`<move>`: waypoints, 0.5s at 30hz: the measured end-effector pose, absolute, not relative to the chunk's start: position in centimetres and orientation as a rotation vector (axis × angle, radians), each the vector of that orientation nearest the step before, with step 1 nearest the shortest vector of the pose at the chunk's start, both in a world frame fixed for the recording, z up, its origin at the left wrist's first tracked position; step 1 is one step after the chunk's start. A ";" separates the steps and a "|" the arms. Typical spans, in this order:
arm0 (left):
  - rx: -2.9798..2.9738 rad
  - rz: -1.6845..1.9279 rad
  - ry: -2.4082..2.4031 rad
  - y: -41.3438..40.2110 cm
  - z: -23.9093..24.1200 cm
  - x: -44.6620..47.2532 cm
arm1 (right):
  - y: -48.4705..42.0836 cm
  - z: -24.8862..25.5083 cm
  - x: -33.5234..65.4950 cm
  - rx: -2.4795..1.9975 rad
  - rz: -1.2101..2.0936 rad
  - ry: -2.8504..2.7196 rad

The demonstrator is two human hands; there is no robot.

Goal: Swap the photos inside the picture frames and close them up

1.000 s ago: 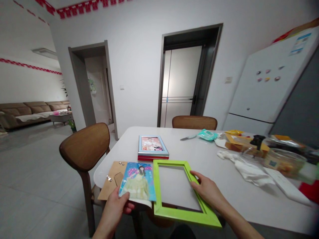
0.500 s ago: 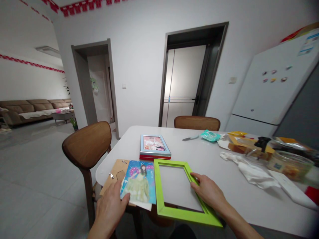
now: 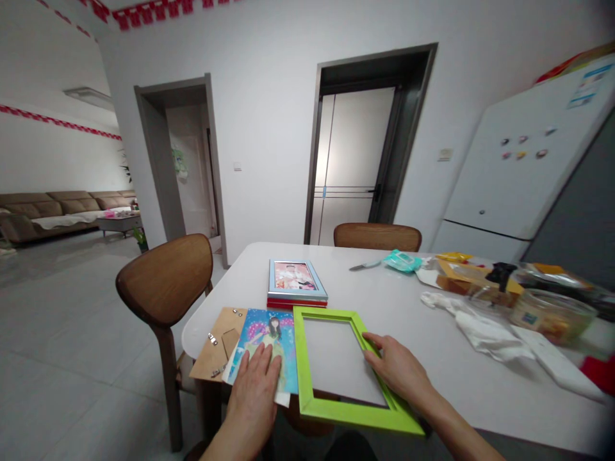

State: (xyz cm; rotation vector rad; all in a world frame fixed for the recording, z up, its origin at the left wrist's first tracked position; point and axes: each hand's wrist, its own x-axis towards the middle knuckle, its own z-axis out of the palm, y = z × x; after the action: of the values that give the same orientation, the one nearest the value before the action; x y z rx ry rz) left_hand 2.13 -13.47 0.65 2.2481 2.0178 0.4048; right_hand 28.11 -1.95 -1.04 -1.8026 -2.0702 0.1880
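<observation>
My left hand (image 3: 257, 387) lies flat, fingers stretched, over the lower part of a blue photo print (image 3: 287, 339) showing a figure in a pale dress. White paper sticks out under the print. Partly covered by them is a brown backing board (image 3: 216, 358) with metal clips. Just right of the print is a lime-green picture frame (image 3: 355, 413), its opening showing the tabletop and, at the bottom, a dark strip past the edge. My right hand (image 3: 396, 368) grips the frame's right side, thumb and fingers at its inner edge.
Behind the print sits a stack of frames (image 3: 296, 280), light blue over red. Farther right are a knife (image 3: 364, 266), a teal wipes pack (image 3: 402, 261), crumpled white cloth (image 3: 487, 330) and a clear tub (image 3: 550, 317). Wooden chairs stand at left (image 3: 168, 275) and behind (image 3: 377, 236).
My left hand has moved right, from the left edge of the print and board onto the print's lower middle. The right hand still holds the green frame in place.
</observation>
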 end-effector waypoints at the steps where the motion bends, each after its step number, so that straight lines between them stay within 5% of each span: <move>1: 2.240 0.388 2.025 -13.3 0.6 2.2 | -2.0 -1.0 28.1 -1.798 0.190 -2.065; 9: 2.266 0.464 2.127 -12.6 1.1 2.1 | -2.0 -0.8 28.1 -1.796 0.238 -2.032; 15: 2.083 0.976 2.125 -12.0 3.9 -0.5 | -3.1 0.8 27.5 -1.564 0.286 -1.886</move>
State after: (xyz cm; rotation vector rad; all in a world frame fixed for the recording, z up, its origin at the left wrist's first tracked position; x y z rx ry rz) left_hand -0.46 -11.97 3.91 2.0833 2.1249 0.9758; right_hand 27.51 -3.12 0.83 -1.5640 -1.8859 0.2864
